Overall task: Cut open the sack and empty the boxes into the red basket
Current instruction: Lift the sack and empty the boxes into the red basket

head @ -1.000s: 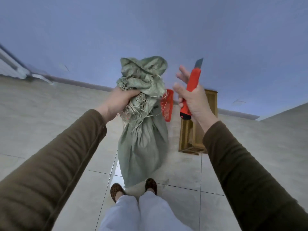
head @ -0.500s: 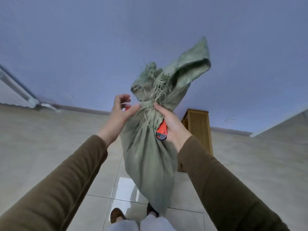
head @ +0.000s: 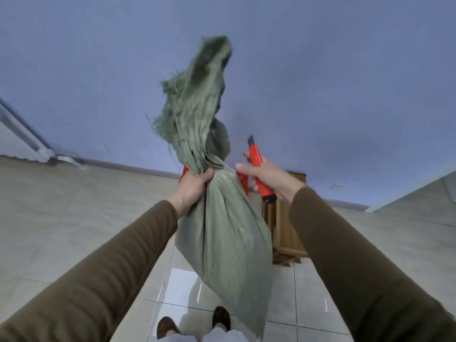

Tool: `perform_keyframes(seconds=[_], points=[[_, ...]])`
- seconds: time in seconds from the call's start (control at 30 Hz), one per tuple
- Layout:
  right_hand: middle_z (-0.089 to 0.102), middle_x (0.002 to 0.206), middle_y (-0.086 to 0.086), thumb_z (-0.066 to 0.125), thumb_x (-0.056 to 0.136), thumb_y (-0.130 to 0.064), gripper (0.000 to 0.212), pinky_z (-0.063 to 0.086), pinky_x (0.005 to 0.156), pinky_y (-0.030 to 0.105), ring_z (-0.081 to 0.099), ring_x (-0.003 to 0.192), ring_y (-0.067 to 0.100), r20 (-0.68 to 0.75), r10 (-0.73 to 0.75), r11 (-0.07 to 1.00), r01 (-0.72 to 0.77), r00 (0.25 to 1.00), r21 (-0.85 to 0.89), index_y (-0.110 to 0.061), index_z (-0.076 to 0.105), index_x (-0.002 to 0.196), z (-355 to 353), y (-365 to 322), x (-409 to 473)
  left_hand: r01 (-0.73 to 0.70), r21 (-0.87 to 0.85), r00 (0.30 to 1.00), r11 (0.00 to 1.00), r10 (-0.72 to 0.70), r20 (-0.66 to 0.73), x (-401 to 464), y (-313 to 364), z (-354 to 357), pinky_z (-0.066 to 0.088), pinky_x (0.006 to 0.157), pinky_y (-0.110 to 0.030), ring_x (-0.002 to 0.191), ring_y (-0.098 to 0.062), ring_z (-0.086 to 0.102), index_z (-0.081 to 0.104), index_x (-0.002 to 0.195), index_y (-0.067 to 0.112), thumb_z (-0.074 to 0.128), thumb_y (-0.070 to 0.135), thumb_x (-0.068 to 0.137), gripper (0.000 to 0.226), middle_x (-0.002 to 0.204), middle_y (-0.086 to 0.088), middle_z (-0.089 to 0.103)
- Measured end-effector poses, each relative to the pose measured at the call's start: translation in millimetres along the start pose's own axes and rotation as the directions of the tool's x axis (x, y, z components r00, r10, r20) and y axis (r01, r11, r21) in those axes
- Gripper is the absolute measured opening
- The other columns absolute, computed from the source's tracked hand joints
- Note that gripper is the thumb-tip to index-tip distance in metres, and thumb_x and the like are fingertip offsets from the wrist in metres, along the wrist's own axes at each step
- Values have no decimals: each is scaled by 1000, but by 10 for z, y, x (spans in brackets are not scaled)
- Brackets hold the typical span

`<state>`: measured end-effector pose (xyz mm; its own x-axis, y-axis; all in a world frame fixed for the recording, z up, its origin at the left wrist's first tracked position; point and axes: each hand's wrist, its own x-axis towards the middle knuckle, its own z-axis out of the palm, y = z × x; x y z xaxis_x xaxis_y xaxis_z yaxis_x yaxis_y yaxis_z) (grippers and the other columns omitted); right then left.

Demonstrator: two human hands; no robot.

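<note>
While gripped at its tied neck by the left hand (head: 191,191), green sack (head: 222,233) hung centre frame, long axis near upright, frayed mouth upward, bottom lower right | right hand (head: 269,180) clasped orange utility knife (head: 259,169), blade up | red basket (head: 243,181) behind sack.

No text, label or number can be read anywhere (the view is partly motion-blurred).

A pale tiled floor (head: 74,218) with a glossy reflecting patch near the middle carries a wooden crate (head: 283,233) standing close to the blue wall, a red basket (head: 243,181) mostly hidden just beside it, and the person's two brown shoes (head: 220,317).
</note>
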<state>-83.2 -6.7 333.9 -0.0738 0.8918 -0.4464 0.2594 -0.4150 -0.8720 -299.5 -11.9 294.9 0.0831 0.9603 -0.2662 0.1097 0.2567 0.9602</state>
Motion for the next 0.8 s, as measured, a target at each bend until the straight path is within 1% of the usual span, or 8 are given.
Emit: perform_keyframes(seconds=[0.1,0.17,0.23,0.37,0.57,0.67,0.73,0.8], points=[[71,103,-3,86,82,-40,71,55,54,34,67,61,7,48,-91,991,95,995,-89,-31,48,142,156,527,-129,127,-200,992,972,-120,44,111,178,92,61,92,-28,108,-18,76,70,122,4,56,20,107,26,125,-9,76],[73,124,-5,91,70,-43,81,62,79,43,76,102,18,26,-174,984,173,984,34,-30,52,140,309,705,-138,173,-262,984,949,-160,72,162,309,221,62,89,-32,98,-20,76,70,118,-1,53,18,108,28,117,-12,77],[71,132,-10,94,66,-39,89,57,95,26,68,123,10,-19,-231,952,230,973,204,-31,52,143,407,746,-67,197,-320,980,927,-189,54,213,404,345,58,93,-38,95,-23,74,69,115,-4,51,17,109,28,110,-14,75],[76,115,-26,94,72,-16,69,54,90,14,70,113,-1,-158,-263,916,298,952,268,-41,59,125,599,718,131,252,-404,968,879,-234,93,252,530,560,60,93,-37,97,-25,70,58,135,-11,50,18,110,39,114,-17,70],[83,103,0,76,93,-12,18,58,98,44,78,101,20,-214,-21,837,134,977,531,-23,77,107,830,657,418,58,-48,977,997,-47,207,310,600,299,58,81,-22,90,-12,74,74,118,3,72,23,98,28,100,-4,78],[80,115,13,77,93,-21,30,57,102,50,77,108,31,-64,82,750,-19,995,661,-10,74,121,861,601,563,-117,203,993,972,117,16,249,480,-164,50,67,-15,71,3,66,81,82,33,76,43,92,15,80,14,75],[78,120,16,77,94,-28,41,55,105,54,75,112,34,14,126,713,-100,992,694,-6,71,128,860,579,668,-88,273,968,958,147,-204,182,234,-517,55,85,-27,88,-5,69,81,89,36,73,50,91,16,97,7,77],[77,122,15,76,94,-37,44,55,104,54,75,113,34,62,166,677,-160,984,718,-9,72,128,859,577,799,48,211,950,976,21,-313,87,-151,-847,52,105,-39,111,-12,67,77,114,25,70,50,93,33,118,1,74]])
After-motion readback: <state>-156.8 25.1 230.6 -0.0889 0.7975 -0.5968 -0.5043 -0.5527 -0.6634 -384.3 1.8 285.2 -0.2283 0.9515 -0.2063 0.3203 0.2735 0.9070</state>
